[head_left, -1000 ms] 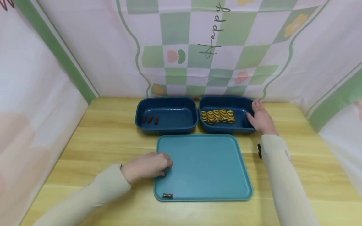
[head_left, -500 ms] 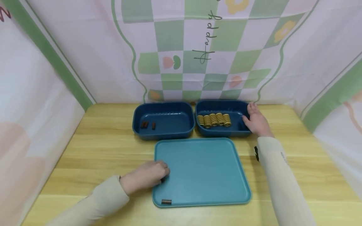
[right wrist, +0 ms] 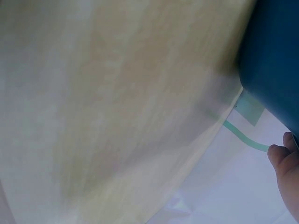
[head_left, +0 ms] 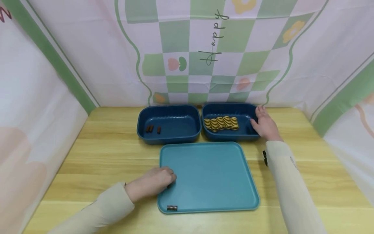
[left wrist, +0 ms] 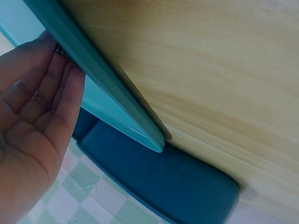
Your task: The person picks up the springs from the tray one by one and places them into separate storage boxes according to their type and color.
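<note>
My left hand (head_left: pixel 153 182) is over the left edge of the teal tray (head_left: pixel 213 175). Its thumb and fingertips pinch a small dark coil spring (left wrist: pixel 60 50), seen in the left wrist view and mostly hidden from above. Another dark spring (head_left: pixel 172 208) lies in the tray's near left corner. At the right end of the right blue box (head_left: pixel 230 136), my right hand (head_left: pixel 266 125) holds the rim, thumb on the inside and fingers outside. A row of several gold springs (head_left: pixel 220 123) sits in that box.
The left blue box (head_left: pixel 169 140) stands beside the right one, behind the tray, with 3 small brown pieces (head_left: pixel 149 128) in its left part. A patterned cloth (head_left: pixel 204 61) hangs behind the wooden table (head_left: pixel 102 156). A small black object (head_left: pixel 265 158) shows beside the right sleeve.
The head view has tilted up slightly. My left hand has stayed at the tray's left edge, its fingers shifting a little around the spring. The right hand keeps its place on the box.
</note>
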`<state>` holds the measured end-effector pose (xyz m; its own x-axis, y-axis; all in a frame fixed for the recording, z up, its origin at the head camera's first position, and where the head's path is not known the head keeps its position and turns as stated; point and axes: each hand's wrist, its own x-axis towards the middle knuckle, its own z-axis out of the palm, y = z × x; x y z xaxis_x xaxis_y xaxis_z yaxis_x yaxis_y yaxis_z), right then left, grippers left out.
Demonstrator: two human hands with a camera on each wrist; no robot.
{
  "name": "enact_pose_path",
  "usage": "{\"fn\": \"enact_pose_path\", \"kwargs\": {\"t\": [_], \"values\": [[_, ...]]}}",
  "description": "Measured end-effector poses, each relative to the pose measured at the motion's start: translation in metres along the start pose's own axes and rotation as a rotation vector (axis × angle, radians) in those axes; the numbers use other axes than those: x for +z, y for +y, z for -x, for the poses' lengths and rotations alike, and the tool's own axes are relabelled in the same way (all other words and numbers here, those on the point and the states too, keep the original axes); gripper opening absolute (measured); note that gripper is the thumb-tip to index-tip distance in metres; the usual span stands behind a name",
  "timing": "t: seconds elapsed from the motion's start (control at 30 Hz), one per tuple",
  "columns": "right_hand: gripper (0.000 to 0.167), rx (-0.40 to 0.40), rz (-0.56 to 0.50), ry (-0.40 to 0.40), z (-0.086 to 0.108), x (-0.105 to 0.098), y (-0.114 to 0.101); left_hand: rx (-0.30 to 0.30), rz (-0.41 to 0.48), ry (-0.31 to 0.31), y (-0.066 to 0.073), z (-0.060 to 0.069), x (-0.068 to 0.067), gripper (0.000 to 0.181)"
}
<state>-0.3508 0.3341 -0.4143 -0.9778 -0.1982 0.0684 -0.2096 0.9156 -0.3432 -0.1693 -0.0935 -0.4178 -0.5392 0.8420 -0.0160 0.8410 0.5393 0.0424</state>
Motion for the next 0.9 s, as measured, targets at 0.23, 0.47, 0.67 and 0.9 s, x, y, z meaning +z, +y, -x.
{"fn": "enact_pose_path", "kwargs": {"t": [0.23,0.47,0.67,0.9], "values": [[0.066,0.0,-0.002,0.002,-0.0011,-0.0001,0.001,0.006,-0.006,-0.008,-0.0009,-0.0012,0.0006,0.013],[0.067,-0.002,0.0,0.0,-0.0017,-0.0002,0.0012,0.013,-0.03,-0.033,-0.0011,-0.0021,-0.0004,0.011],[0.067,0.001,-0.001,-0.009,-0.001,-0.0004,0.0008,0.018,-0.045,-0.041,-0.0007,-0.0023,-0.0011,0.01],[0.067,0.002,0.002,-0.011,0.0001,-0.0004,-0.0009,0.026,-0.047,-0.037,-0.0011,-0.0024,-0.0002,0.01]]}}
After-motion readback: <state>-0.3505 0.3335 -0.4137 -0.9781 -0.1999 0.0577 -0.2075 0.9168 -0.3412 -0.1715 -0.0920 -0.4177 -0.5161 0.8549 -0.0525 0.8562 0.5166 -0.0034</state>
